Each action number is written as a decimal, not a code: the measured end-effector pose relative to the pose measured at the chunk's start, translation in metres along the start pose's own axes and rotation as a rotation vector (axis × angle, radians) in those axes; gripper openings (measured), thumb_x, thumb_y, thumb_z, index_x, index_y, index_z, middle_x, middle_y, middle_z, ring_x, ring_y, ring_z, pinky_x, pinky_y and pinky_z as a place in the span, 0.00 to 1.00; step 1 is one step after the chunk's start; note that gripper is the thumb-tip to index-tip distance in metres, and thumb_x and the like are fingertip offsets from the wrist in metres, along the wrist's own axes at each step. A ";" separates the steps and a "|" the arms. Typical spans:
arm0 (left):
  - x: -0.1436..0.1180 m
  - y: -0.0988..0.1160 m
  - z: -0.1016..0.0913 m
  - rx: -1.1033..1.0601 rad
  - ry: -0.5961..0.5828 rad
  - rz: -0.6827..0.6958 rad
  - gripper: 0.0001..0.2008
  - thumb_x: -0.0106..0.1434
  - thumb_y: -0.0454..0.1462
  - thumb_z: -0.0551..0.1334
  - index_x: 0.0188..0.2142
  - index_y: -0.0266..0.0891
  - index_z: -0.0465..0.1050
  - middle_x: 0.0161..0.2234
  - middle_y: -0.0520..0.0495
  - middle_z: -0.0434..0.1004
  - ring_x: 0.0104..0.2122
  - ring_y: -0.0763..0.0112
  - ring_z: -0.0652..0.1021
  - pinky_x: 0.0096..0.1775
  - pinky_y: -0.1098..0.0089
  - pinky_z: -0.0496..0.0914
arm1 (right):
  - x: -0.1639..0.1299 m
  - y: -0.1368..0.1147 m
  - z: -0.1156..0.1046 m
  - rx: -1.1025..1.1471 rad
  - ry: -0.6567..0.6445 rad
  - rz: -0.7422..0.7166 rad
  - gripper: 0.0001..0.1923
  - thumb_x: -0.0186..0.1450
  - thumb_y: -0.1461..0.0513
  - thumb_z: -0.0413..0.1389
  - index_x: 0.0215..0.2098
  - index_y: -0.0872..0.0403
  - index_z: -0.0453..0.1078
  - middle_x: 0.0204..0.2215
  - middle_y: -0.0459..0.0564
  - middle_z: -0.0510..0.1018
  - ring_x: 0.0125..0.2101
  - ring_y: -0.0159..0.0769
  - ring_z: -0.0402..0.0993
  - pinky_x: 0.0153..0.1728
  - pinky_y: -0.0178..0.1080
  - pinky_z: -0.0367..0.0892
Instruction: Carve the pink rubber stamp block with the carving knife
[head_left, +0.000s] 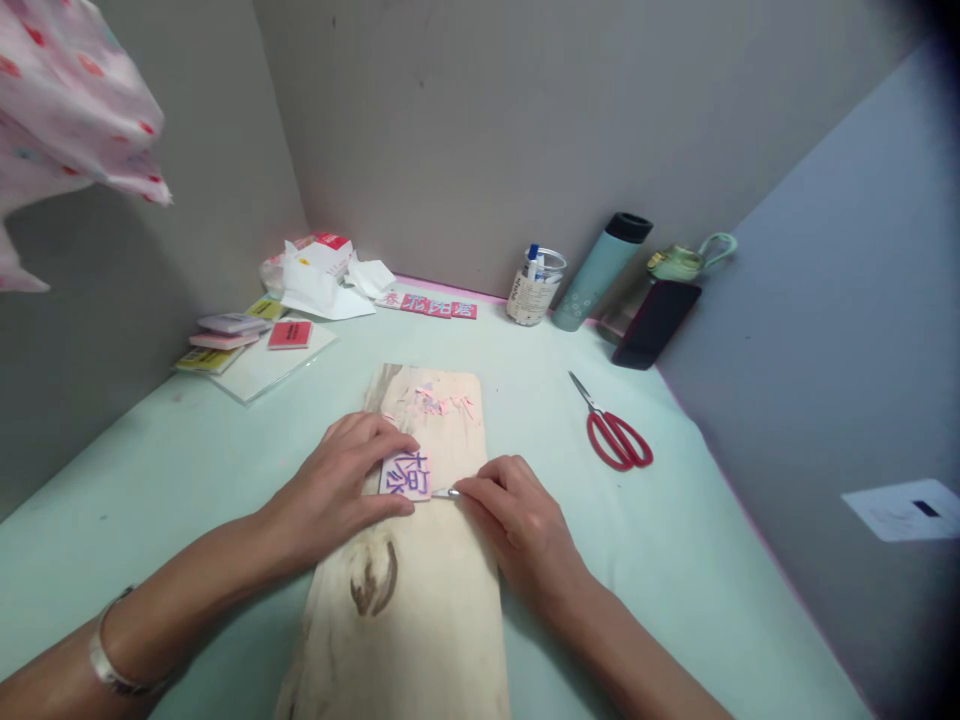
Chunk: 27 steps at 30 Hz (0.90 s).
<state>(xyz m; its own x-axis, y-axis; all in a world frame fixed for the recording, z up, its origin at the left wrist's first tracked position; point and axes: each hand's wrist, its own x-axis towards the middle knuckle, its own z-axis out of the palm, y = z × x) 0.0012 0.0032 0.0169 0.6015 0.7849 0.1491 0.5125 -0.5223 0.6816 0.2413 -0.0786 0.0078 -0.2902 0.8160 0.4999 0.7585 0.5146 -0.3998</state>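
My left hand (334,485) presses down a small, flat carving block (406,476), its thumb and fingers at the near and far edges. Purple strokes of a written character cover the block's pale face. Pinched in my right hand (517,515) is a slim carving knife (447,492), whose metal tip meets the block's right edge. Most of the knife's handle is hidden by my fingers. Under both lies a long wooden board (442,590) with a dark knot. Pink and purple shavings (433,402) are scattered near its far end.
Red-handled scissors (616,438) lie right of the board. Behind stand a pen jar (531,295), a teal bottle (604,275) and a dark phone (656,323). Several carved red blocks (439,306) line the back. Eraser-like blocks (225,330) and tissues (315,280) sit back left.
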 end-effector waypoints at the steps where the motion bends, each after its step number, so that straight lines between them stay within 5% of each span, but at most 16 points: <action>1: 0.000 0.000 0.000 0.000 0.002 0.003 0.18 0.61 0.41 0.69 0.51 0.46 0.75 0.49 0.45 0.74 0.52 0.52 0.70 0.56 0.54 0.64 | -0.001 0.000 0.001 -0.013 0.008 -0.005 0.12 0.71 0.72 0.51 0.45 0.54 0.74 0.34 0.52 0.73 0.35 0.39 0.68 0.30 0.38 0.67; 27: 0.001 -0.001 0.000 0.008 -0.016 -0.009 0.19 0.61 0.39 0.69 0.52 0.45 0.74 0.50 0.45 0.72 0.54 0.52 0.69 0.57 0.52 0.63 | 0.001 -0.004 0.007 -0.059 0.090 0.017 0.11 0.72 0.70 0.52 0.41 0.54 0.74 0.31 0.50 0.73 0.33 0.38 0.67 0.28 0.37 0.64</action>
<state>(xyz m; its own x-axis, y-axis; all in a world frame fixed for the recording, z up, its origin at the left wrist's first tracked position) 0.0014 0.0038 0.0165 0.6065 0.7841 0.1320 0.5227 -0.5183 0.6769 0.2336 -0.0780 0.0051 -0.2252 0.7962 0.5616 0.7967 0.4823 -0.3643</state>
